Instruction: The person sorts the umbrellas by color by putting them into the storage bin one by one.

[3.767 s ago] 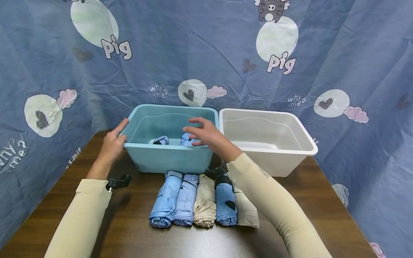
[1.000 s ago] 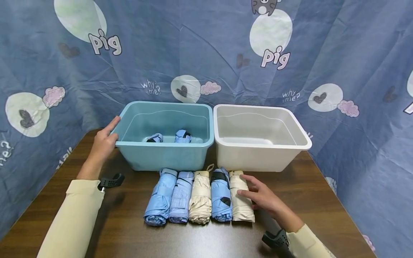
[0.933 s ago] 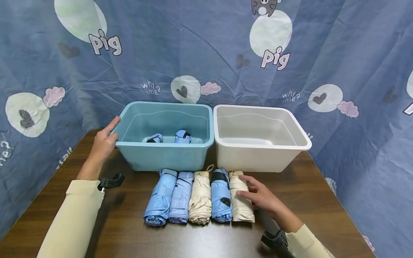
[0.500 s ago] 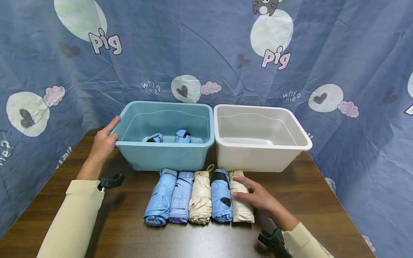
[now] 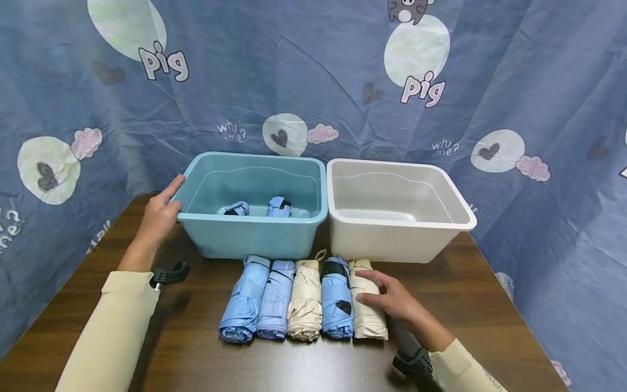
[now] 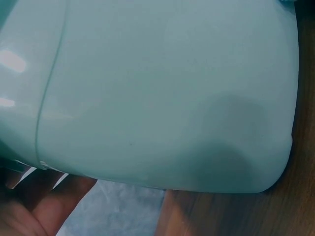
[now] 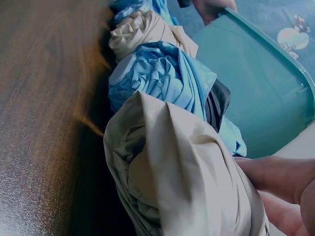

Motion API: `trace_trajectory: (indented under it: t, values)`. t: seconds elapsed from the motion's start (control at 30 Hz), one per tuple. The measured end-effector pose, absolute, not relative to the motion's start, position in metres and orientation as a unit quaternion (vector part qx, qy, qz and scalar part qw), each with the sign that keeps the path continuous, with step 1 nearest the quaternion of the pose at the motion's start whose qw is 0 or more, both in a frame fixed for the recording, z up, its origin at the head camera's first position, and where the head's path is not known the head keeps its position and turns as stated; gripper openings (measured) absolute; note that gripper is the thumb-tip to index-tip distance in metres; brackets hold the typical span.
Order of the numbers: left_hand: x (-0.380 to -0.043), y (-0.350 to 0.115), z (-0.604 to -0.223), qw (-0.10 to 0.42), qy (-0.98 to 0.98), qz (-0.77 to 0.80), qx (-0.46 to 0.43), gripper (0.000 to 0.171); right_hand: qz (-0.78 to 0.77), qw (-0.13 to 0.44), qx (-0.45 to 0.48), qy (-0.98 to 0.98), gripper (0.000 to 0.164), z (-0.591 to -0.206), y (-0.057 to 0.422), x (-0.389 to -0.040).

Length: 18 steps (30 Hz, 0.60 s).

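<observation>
On the dark wooden table (image 5: pixel 455 294) I see my right hand (image 5: pixel 392 298) closing round the beige folded umbrella (image 5: pixel 366 321) at the row's right end; compared with a second ago, its fingers curl more. The next move needs a firm lift. My left hand (image 5: pixel 159 215) rests flat against the teal bin (image 5: pixel 254 237).

In the right wrist view, fingers (image 7: pixel 275 179) clasp the beige folded umbrella (image 7: pixel 182 182).

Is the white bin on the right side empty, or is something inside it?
Empty. The head view shows only bare floor and walls inside the white bin; the beige umbrella lies outside on the table.
</observation>
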State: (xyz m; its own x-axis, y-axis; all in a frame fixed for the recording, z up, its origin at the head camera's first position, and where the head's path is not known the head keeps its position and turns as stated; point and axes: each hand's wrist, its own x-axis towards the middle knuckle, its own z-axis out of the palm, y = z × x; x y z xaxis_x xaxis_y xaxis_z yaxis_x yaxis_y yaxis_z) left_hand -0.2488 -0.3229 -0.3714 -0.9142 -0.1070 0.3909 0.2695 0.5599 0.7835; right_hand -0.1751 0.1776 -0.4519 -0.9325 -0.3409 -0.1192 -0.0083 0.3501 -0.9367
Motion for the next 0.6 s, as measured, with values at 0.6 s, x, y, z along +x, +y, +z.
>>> trace_trajectory:
  t: [0.6]
  values:
    - [-0.251, -0.325, -0.373, 0.19, -0.859, -0.473, -0.053, 0.062, -0.58, 0.114, -0.089, 0.802, 0.056, -0.445, 0.192, -0.167]
